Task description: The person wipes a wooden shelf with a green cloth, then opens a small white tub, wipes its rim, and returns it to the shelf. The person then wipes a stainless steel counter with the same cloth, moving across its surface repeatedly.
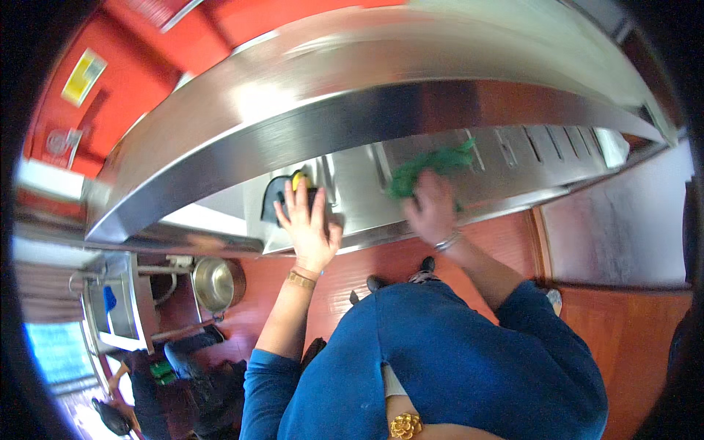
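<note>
My left hand (311,225) lies with fingers spread over a black object with a yellow part (273,198) at the left of a steel counter surface (357,192). The hand hides part of that object, so I cannot tell exactly what it is. To the right, my right hand (432,209) is blurred and grips a crumpled green cloth (426,168) against the same surface. Slots run across the steel beyond the cloth. Above and in front of both hands runs a broad steel overshelf (352,118), bent by the lens.
A large steel pot (213,283) stands low at the left beside a steel sink (122,302). Another person in dark clothes (151,396) is at the lower left. A white item (612,148) lies at the counter's right end. Below is a reddish floor (352,275).
</note>
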